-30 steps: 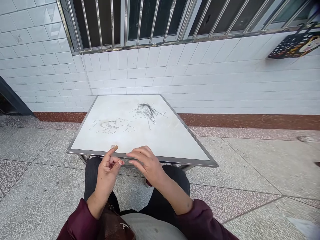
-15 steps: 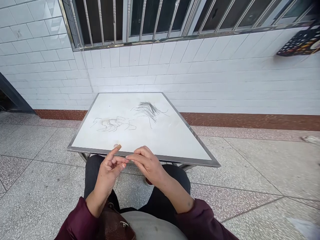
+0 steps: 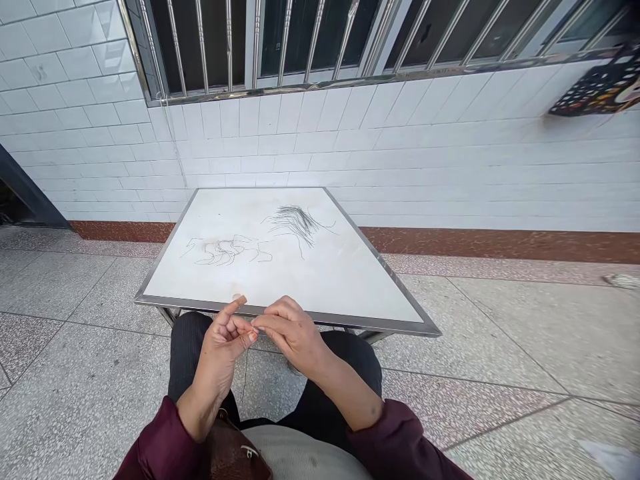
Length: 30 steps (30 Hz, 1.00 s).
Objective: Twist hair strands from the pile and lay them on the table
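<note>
My left hand (image 3: 225,340) and my right hand (image 3: 293,337) meet fingertip to fingertip just in front of the table's near edge. Both are closed in a pinch, with the left index finger raised. A thin dark strand (image 3: 245,377) hangs below the left fingers; its upper end is hidden between the fingertips. On the white table (image 3: 350,280) lie a dense bundle of dark strands (image 3: 295,219) and, to its left, several loose, kinked strands (image 3: 225,250). A small pale round spot or disc (image 3: 237,297) shows behind the left index fingertip.
The table's metal rim (image 3: 320,317) runs close to my hands, above my knees. Behind it stands a white tiled wall (image 3: 300,143) with a barred window (image 3: 300,40). A patterned bag (image 3: 597,87) hangs at upper right. A brown bag (image 3: 235,450) sits at my lap.
The thin strand now shows hanging below my left hand. Both hands stay together, with only slight finger movement. The strands on the table have not moved.
</note>
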Each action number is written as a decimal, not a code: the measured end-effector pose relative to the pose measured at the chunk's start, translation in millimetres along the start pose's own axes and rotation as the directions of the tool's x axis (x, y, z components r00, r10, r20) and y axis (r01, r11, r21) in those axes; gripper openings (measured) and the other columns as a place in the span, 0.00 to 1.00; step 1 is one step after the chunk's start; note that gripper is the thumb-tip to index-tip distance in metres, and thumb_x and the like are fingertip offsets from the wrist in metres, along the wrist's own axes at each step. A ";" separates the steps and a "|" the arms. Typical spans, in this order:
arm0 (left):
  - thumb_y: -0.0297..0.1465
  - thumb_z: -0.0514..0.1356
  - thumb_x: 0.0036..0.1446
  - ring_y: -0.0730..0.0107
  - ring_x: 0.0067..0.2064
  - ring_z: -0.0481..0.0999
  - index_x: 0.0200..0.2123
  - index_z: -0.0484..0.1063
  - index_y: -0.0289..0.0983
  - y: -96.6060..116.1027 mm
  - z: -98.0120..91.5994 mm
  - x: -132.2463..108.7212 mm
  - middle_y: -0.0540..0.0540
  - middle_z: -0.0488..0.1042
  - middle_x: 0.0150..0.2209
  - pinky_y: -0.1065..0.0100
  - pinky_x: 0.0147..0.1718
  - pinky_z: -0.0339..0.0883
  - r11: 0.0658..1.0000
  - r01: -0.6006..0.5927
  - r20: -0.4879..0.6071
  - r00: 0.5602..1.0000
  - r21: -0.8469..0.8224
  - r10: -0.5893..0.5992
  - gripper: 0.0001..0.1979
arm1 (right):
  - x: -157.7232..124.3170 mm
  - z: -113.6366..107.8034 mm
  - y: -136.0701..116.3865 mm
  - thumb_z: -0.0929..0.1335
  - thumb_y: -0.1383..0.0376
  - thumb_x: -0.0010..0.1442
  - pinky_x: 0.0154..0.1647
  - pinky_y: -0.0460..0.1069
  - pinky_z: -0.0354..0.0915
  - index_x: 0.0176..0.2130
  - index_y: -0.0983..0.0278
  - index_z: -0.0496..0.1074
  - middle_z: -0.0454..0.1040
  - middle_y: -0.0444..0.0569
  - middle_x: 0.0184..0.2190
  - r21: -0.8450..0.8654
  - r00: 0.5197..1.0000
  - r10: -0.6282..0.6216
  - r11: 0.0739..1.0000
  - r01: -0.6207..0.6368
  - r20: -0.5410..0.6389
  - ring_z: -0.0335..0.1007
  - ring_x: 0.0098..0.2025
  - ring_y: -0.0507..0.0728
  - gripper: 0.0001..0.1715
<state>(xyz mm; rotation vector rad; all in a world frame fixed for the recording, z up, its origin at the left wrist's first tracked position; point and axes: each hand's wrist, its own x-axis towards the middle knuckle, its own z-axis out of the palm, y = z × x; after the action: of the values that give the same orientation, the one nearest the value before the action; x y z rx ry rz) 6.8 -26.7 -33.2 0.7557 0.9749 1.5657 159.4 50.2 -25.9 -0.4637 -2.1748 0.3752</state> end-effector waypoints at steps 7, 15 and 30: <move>0.28 0.73 0.43 0.76 0.29 0.70 0.52 0.73 0.37 -0.7 0.7 3.7 0.53 0.74 0.26 0.73 0.31 0.63 0.999 0.012 -0.045 0.999 -0.034 -0.014 0.30 | 1.3 4.6 4.7 0.64 0.70 0.67 0.36 0.52 0.66 0.41 0.57 0.76 0.72 0.48 0.30 -0.028 1.000 -0.027 0.999 0.027 0.005 0.64 0.36 0.56 0.12; 0.31 0.72 0.44 0.76 0.30 0.71 0.51 0.74 0.38 5.8 -0.3 5.2 0.52 0.72 0.29 0.74 0.28 0.64 0.998 0.013 -0.098 0.995 -0.055 -0.018 0.28 | -7.4 3.8 -8.1 0.67 0.61 0.65 0.38 0.54 0.68 0.40 0.60 0.72 0.73 0.50 0.34 -0.028 0.978 0.170 0.984 -0.175 -0.122 0.70 0.38 0.58 0.05; 0.32 0.70 0.50 0.74 0.34 0.73 0.51 0.74 0.38 7.6 -10.7 8.4 0.51 0.76 0.29 0.69 0.40 0.66 0.990 -0.141 -0.147 0.979 0.025 0.143 0.23 | -14.1 44.3 -23.9 0.67 0.66 0.60 0.32 0.47 0.68 0.41 0.59 0.73 0.77 0.44 0.31 0.299 0.888 0.455 0.841 -0.452 0.064 0.72 0.31 0.53 0.07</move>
<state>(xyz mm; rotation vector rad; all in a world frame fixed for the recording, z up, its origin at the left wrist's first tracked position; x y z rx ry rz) -7.6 -21.1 -31.6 0.7403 1.0605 1.7614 127.1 18.1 -51.6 -0.8025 -1.9317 0.9556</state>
